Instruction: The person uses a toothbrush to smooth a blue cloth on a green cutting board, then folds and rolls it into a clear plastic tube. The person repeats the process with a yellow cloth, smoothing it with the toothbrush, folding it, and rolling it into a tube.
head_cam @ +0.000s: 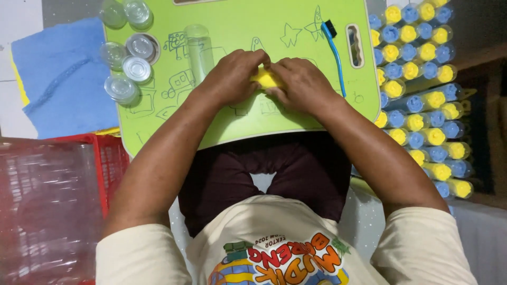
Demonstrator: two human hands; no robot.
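cream shirt (274, 248), both hands pinching yellow piece (265, 79)

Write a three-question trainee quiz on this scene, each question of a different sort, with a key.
1. True or false: both hands grip the yellow piece.
2. The blue brush lies nearer which hand: A) left hand B) right hand?
3. Fill in: the clear lids sit on the green ____.

Key: 1 true; 2 B; 3 board.
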